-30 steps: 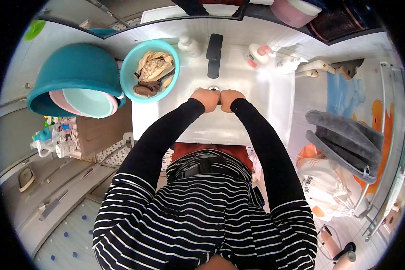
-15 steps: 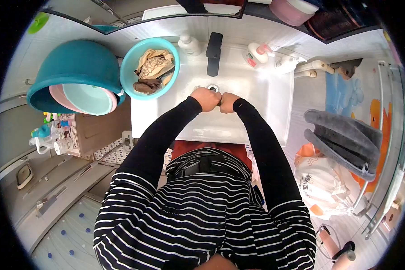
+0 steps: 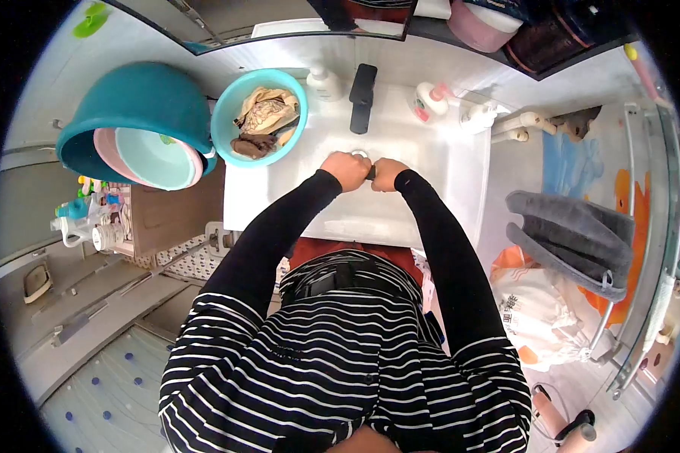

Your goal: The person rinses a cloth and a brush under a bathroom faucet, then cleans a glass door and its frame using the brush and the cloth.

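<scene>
Over the white sink [image 3: 438, 204], my left hand [image 3: 345, 171] and my right hand [image 3: 387, 174] are both closed in fists, side by side. Between them shows a short stretch of a small dark cloth [image 3: 371, 173], gripped by both; the rest of it is hidden in my fingers. Just beyond my hands lies the drain [image 3: 360, 154], partly covered. The black faucet [image 3: 363, 98] stands behind it. To the left, a light blue basin [image 3: 220, 113] on the sink's corner holds beige patterned fabric [image 3: 268, 110] and a brown cloth [image 3: 252, 146].
At the sink's back are a white bottle [image 3: 324, 83], a pump bottle [image 3: 431, 102] and another white bottle [image 3: 478, 116]. Nested tubs [image 3: 136, 90] stand at left. On the right, a grey towel [image 3: 574, 234] hangs above a white plastic bag [image 3: 536, 309].
My fists have moved slightly apart, and more of the dark cloth shows between them. The whole view has shifted a little.
</scene>
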Demonstrator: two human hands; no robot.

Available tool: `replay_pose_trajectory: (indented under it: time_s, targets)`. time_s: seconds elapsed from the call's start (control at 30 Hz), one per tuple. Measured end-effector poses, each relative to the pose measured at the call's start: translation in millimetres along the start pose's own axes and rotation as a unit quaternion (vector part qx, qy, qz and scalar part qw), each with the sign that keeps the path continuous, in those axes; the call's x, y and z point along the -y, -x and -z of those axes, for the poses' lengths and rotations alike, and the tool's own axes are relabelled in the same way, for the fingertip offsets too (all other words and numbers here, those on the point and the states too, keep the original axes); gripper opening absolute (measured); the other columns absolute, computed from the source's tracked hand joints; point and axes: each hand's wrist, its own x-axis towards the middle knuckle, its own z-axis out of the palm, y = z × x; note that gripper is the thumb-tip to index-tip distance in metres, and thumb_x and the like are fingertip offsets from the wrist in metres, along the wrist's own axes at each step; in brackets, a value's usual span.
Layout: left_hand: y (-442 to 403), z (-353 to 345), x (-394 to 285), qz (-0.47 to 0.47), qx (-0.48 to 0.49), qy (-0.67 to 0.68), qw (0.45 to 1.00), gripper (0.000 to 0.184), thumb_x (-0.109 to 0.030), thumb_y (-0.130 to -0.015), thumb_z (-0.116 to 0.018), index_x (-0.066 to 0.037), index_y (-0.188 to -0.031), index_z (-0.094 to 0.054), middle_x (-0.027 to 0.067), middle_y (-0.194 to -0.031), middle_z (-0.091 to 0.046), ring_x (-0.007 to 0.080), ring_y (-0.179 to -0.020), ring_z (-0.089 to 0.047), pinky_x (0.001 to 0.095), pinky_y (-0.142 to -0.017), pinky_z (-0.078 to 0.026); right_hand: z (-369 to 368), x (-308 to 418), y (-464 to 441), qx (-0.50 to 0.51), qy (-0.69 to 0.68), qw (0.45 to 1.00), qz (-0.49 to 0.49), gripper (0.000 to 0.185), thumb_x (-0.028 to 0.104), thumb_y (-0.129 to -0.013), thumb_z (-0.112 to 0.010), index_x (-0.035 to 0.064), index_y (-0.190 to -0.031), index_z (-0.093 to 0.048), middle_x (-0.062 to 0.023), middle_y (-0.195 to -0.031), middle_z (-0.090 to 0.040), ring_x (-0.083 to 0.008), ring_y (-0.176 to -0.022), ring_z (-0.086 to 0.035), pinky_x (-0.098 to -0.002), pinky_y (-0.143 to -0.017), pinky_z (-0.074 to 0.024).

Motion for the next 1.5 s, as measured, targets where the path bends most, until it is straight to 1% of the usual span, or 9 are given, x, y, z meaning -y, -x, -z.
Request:
replay_pose_trajectory:
  time_s: [0.17, 0.27, 0.33, 0.43, 0.57, 0.7, 0.77, 0.93, 1.5]
  targets:
    - [6, -1, -15, 0.182, 0.015, 0.126, 0.975, 0.018, -0.019, -0.085, -0.062, -0.006, -0.097, -0.067, 0.0176, -0.092, -0.073, 0.036, -0.083, -0.073, 0.0487, -0.078, -0.057, -7, -16, 9, -0.154, -0.078, 0.984, -0.036, 0.066, 0.025, -0.073, -0.08, 0.0006, -0.127, -0.052, -0.0248, -0.108, -0.067, -0.0371, -0.101, -0.067, -0.0398, -0.089, -0.0533]
    - [13, 1, -23, 0.249, 0.006, 0.192, 0.949, 0.03, -0.018, -0.082, -0.068, -0.004, -0.108, -0.062, 0.021, -0.1, -0.071, 0.0383, -0.092, -0.071, 0.0487, -0.081, -0.057, -43, -50, -11, -0.303, -0.213, 0.923, -0.101, 0.071, 0.025, -0.077, -0.082, 0.0011, -0.133, -0.046, -0.0277, -0.118, -0.062, -0.0385, -0.105, -0.065, -0.0402, -0.092, -0.0524]
    - [16, -3, -34, 0.282, -0.03, 0.209, 0.936, 0.035, -0.017, -0.082, -0.069, -0.003, -0.112, -0.059, 0.0224, -0.104, -0.069, 0.0395, -0.093, -0.071, 0.0487, -0.081, -0.057, -41, -36, -1, -0.175, -0.467, 0.852, -0.161, 0.062, 0.034, -0.084, -0.079, 0.0073, -0.132, -0.05, -0.0201, -0.121, -0.062, -0.0345, -0.11, -0.063, -0.0411, -0.094, -0.0514]
    - [19, -19, -54, 0.227, -0.084, 0.257, 0.936, 0.047, -0.011, -0.078, -0.073, 0.001, -0.121, -0.055, 0.0262, -0.118, -0.06, 0.0431, -0.11, -0.061, 0.0505, -0.093, -0.051, -33, -10, 30, 0.025, -0.779, 0.61, -0.142, 0.04, 0.042, -0.091, -0.073, 0.0159, -0.119, -0.06, -0.0084, -0.112, -0.063, -0.0269, -0.107, -0.061, -0.0449, -0.092, -0.0509]
    - [42, -11, -80, 0.067, -0.11, 0.264, 0.956, 0.063, -0.023, -0.083, -0.071, 0.001, -0.138, -0.051, 0.0285, -0.134, -0.053, 0.0448, -0.122, -0.054, 0.0486, -0.104, -0.046, -59, -29, 11, -0.106, -0.826, 0.548, -0.074, 0.026, 0.034, -0.095, -0.072, 0.0144, -0.109, -0.062, -0.0035, -0.094, -0.064, -0.0201, -0.087, -0.064, -0.0391, -0.078, -0.0531]
    - [60, -27, -62, 0.095, -0.125, 0.257, 0.953, 0.051, -0.03, -0.089, -0.068, -0.002, -0.132, -0.06, 0.0235, -0.135, -0.06, 0.0408, -0.124, -0.055, 0.0481, -0.106, -0.044, -66, -50, 14, -0.088, -0.811, 0.573, -0.081, 0.023, 0.027, -0.097, -0.071, 0.0083, -0.107, -0.061, -0.0056, -0.092, -0.066, -0.0214, -0.086, -0.067, -0.0387, -0.079, -0.0567]
    - [66, -54, -34, 0.214, -0.149, 0.226, 0.939, 0.043, -0.028, -0.091, -0.066, -0.002, -0.124, -0.063, 0.0226, -0.116, -0.068, 0.0377, -0.109, -0.064, 0.0489, -0.098, -0.049, -71, -49, 17, -0.114, -0.805, 0.574, -0.092, 0.025, 0.026, -0.097, -0.071, 0.008, -0.11, -0.06, -0.0068, -0.095, -0.067, -0.0225, -0.087, -0.067, -0.0395, -0.08, -0.0571]
    - [69, -86, 47, 0.401, 0.067, 0.129, 0.904, 0.027, -0.021, -0.095, -0.061, -0.003, -0.115, -0.061, 0.0197, -0.117, -0.062, 0.0371, -0.104, -0.067, 0.0472, -0.088, -0.057, -67, -29, 32, -0.155, -0.791, 0.584, -0.094, 0.03, 0.027, -0.097, -0.071, 0.0077, -0.116, -0.058, -0.0095, -0.103, -0.066, -0.0243, -0.09, -0.068, -0.0402, -0.081, -0.0573]
    - [81, -108, 91, 0.175, 0.122, 0.121, 0.969, 0.02, -0.008, -0.094, -0.049, 0.002, -0.105, -0.061, 0.025, -0.099, -0.07, 0.0393, -0.092, -0.072, 0.0482, -0.083, -0.058, -110, 57, 89, -0.304, -0.823, 0.463, -0.125, 0.032, 0.03, -0.099, -0.067, 0.0074, -0.119, -0.055, -0.0121, -0.107, -0.068, -0.027, -0.093, -0.068, -0.0424, -0.083, -0.0572]
